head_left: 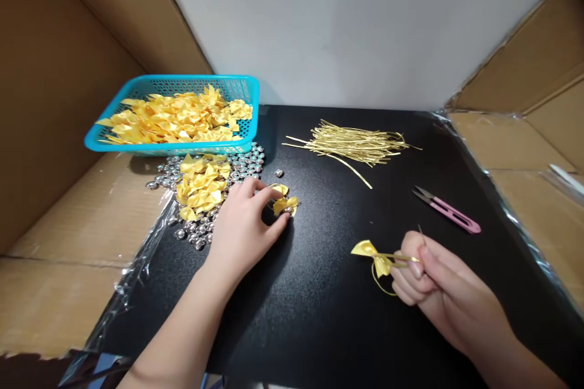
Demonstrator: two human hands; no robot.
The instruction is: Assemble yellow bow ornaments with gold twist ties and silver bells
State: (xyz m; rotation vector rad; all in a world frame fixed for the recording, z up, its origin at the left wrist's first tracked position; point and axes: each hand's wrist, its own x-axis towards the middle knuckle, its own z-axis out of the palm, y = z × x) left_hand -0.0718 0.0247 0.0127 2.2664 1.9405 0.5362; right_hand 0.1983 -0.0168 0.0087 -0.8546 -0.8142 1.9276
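Observation:
My left hand point(246, 222) curls its thumb and index finger about a small yellow ribbon bow point(286, 203) low at the table. A silver bead shows beside the thumb tip; its hold there is partly hidden. On the right, my right hand point(438, 282) pinches a gold cord point(393, 257) between thumb and fingers. From that cord another yellow bow point(365, 249) hangs out to the left, with a loop of cord curving below it. A thin end sticks up above the right fingertips. One loose silver bead point(278, 173) lies beyond my left fingers.
A blue plastic basket point(252, 97) of yellow bows stands at back left. Before it, more yellow bows point(203, 185) lie among many silver beads point(249, 163). Gold cords point(356, 143) lie in a bundle at the back. Pink thread snips point(449, 211) rest at right. Cardboard walls point(542, 67) flank the black table.

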